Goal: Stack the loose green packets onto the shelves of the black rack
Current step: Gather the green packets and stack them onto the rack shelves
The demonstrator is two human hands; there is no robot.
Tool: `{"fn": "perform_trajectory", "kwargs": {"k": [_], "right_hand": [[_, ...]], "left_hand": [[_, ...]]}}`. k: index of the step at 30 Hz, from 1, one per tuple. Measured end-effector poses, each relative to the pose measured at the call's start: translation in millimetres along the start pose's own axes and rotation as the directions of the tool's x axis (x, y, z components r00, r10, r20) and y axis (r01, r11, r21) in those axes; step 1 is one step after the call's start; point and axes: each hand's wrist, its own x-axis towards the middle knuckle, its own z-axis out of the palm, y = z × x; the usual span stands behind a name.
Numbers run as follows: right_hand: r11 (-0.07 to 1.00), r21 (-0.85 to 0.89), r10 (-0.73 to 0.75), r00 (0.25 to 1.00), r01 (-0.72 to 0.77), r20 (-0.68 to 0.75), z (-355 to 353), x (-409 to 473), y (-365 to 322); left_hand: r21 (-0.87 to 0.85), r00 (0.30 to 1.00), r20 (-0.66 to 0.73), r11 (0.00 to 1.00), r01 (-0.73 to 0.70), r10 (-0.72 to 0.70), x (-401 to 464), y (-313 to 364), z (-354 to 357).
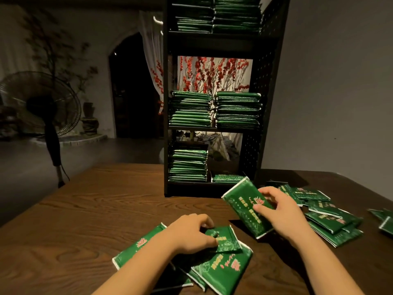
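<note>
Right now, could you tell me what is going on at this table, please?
A person is filling the black rack with green packets. The right hand holds one packet lifted in front of the bottom shelf, where the right-hand pile is low. The left hand grips another packet from the near pile. More loose packets lie on the wooden table to the right.

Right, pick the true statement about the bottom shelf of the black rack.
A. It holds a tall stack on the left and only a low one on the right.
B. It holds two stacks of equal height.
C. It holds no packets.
A: on the black rack, the bottom shelf's left stack stands tall, while the right stack is only a few packets high.
</note>
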Motion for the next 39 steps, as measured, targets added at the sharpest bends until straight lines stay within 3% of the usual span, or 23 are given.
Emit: {"fn": "perform_trajectory", "kwargs": {"k": [2, 5, 9, 12, 14, 16, 19, 21, 23, 25, 28, 32, 36, 39], "right_hand": [[0.99, -0.112, -0.075, 0.994, 0.083, 0.074, 5.3, 6.5, -2.6], [0.954, -0.257, -0.098, 0.969, 0.157, 0.227, 16.4, 19.6, -6.3], [0.926, -0.259, -0.153, 0.898, 0.276, 0.411, 31.7, 37.8, -17.7], [0.964, -0.127, -0.196, 0.949, 0.232, 0.248, 41.5, 52.1, -13.1], [0.99, 0.071, -0.123, 0.989, 0.118, 0.078, 44.5, 54.5, -1.9], [0.983, 0.18, -0.048, 0.997, 0.037, 0.057, 44.5, 52.8, 10.5], [0.999, 0.035, 0.033, 0.979, -0.041, 0.202, 36.3, 50.7, 24.5], [0.988, 0.047, 0.124, 0.935, -0.148, 0.332, 28.0, 48.4, 29.4], [0.98, -0.047, 0.193, 0.889, -0.191, 0.416, 23.2, 45.3, 36.2], [0.966, -0.212, 0.221, 0.891, -0.146, 0.396, 20.2, 45.7, 41.6], [0.946, -0.303, 0.215, 0.924, -0.116, 0.317, 19.5, 46.6, 43.4], [0.981, -0.153, 0.166, 0.917, -0.116, 0.363, 25.1, 42.5, 36.5], [0.996, -0.052, 0.078, 0.974, -0.068, 0.215, 27.8, 42.6, 25.5], [0.971, -0.233, 0.118, 0.954, -0.053, 0.275, 28.8, 41.6, 28.2]], "left_hand": [[-0.116, 1.0, 0.023, 0.993, 0.002, 0.001, 5.2, -1.3, -7.1], [-0.195, 0.998, -0.056, 0.981, 0.02, -0.031, 17.7, -5.4, -18.1], [-0.145, 0.982, -0.188, 0.989, -0.031, 0.004, 38.0, 1.4, -26.4], [-0.247, 0.955, -0.294, 0.964, -0.101, 0.025, 58.1, 1.2, -23.4], [-0.369, 0.961, -0.275, 0.919, -0.138, 0.034, 67.6, -2.4, -17.8], [-0.422, 0.958, -0.283, 0.891, -0.17, 0.049, 72.6, -7.0, -10.4], [-0.469, 0.937, -0.346, 0.858, -0.212, 0.043, 77.1, -15.7, -1.2], [-0.451, 0.935, -0.354, 0.868, -0.209, 0.042, 77.8, -19.1, -0.5], [-0.41, 0.945, -0.323, 0.892, -0.188, 0.051, 77.0, -20.5, 0.2], [-0.355, 0.958, -0.281, 0.922, -0.157, 0.054, 74.8, -21.3, 2.1], [-0.336, 0.965, -0.257, 0.93, -0.146, 0.059, 72.7, -23.7, 7.6], [-0.353, 0.963, -0.257, 0.919, -0.178, 0.088, 70.3, -22.6, 8.3], [-0.371, 0.933, -0.352, 0.904, -0.214, 0.077, 65.4, -17.6, 1.7], [-0.271, 0.963, -0.263, 0.954, -0.127, 0.053, 65.0, -18.4, 2.9]]}}
